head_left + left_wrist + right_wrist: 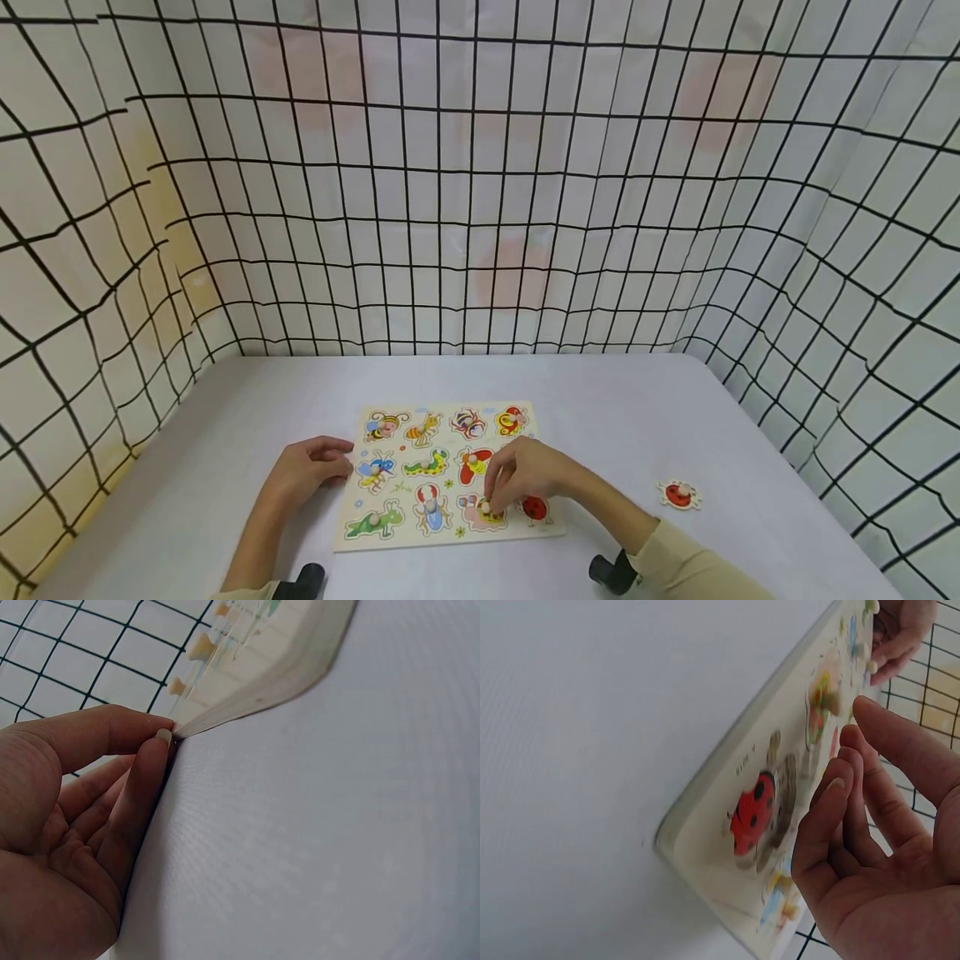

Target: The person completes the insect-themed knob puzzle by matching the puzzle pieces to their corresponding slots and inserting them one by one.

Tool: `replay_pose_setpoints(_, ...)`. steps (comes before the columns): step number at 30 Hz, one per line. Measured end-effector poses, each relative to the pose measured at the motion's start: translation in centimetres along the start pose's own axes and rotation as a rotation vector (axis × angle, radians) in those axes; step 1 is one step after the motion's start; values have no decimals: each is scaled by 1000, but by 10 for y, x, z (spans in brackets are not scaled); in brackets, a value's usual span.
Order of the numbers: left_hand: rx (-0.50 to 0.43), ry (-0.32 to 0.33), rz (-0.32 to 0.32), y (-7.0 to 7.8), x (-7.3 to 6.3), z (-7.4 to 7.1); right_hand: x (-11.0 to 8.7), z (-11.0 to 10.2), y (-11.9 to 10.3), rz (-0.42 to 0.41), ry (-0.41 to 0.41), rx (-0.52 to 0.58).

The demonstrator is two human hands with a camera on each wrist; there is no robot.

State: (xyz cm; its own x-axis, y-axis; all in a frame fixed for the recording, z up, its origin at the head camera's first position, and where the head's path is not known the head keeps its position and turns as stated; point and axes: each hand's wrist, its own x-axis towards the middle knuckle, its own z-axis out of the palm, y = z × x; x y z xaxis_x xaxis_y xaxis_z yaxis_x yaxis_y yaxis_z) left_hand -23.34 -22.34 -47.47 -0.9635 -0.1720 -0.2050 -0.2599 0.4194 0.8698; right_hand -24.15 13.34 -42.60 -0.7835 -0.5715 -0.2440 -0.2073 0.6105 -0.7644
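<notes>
A wooden peg puzzle board [405, 540] with insect pictures lies flat on the table. My right hand [525, 471] is over its lower right part, fingertips close by the knob of a multicoloured insect piece [821, 712]. In the right wrist view the thumb and bent fingers are apart, and nothing shows between them. Beside this piece is a recess with a printed ladybug [754, 810] and no knob. At the board's left edge is my left hand [307, 471], its thumb and fingertip touching the edge [202, 729].
A loose ladybug piece [680, 495] with a knob lies on the white table [637, 417], right of the board. Several knobbed pieces, among them a green caterpillar piece [426, 463], sit in the board. Black grid mesh [472, 200] surrounds the back and sides.
</notes>
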Motion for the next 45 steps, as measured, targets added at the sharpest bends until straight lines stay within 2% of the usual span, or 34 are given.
replay_pose_setpoints(8,-11,4,-6,-4,1,-2,-7,-20,15,20,48,-2)
replay_pose_setpoints(14,-5,0,12,2,-1,-2,-21,-38,28,40,103,-13)
replay_pose_setpoints(18,13,3,5,1,-1,-2,-29,-46,36,54,123,-17)
replay_pose_setpoints(23,8,-3,20,0,-1,-2,-41,-55,45,115,162,-35)
replay_pose_setpoints(28,16,0,8,1,-1,0,-55,-65,57,159,190,-30)
replay_pose_setpoints(38,19,6,11,1,0,-1,-80,-92,85,182,228,-25)
replay_pose_setpoints(45,16,9,6,2,-1,0,-101,-112,106,169,242,-19)
